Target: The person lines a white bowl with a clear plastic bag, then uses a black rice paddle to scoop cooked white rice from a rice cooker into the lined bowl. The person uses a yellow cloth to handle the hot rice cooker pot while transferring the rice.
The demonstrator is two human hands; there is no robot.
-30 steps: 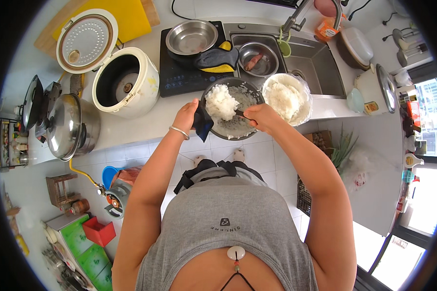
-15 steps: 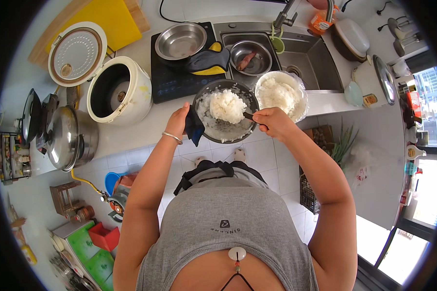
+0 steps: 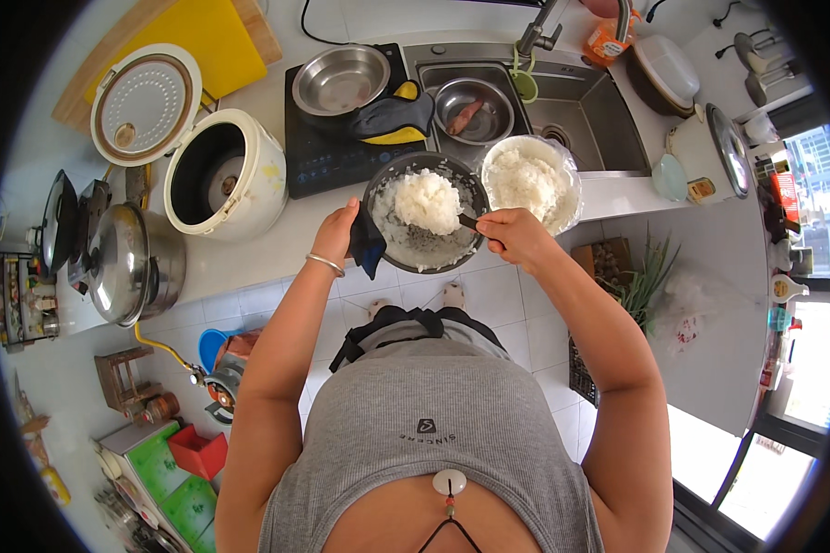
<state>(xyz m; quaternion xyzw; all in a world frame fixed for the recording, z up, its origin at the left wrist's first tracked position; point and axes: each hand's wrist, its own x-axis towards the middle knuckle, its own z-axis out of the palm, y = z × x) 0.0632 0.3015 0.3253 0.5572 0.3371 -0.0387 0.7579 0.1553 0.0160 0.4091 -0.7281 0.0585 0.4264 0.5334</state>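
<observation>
My left hand [image 3: 339, 232] grips the left side of a dark inner pot [image 3: 404, 168] through a dark blue cloth or mitt [image 3: 370, 243]. Rice grains cling to the pot's walls and bottom. In my right hand [image 3: 515, 234] is the black handle [image 3: 468, 221] of a serving utensil, its head hidden by a big clump of white rice [image 3: 428, 200] over the pot. Just right of the pot stands a bowl lined with clear plastic [image 3: 570, 184], with more cooked rice [image 3: 524, 182] in it.
The white rice cooker [image 3: 266, 175] stands open at left, past a lidded steel pot [image 3: 168, 258]. Behind my hands are a black cooktop [image 3: 318, 166] with a steel basin [image 3: 341, 81] and a grey-yellow glove [image 3: 392, 118], then the sink [image 3: 590, 111] with another steel bowl [image 3: 475, 100].
The utensil with its rice clump has shifted slightly left and lower over the pot, my right hand with it. My left hand keeps its hold on the pot.
</observation>
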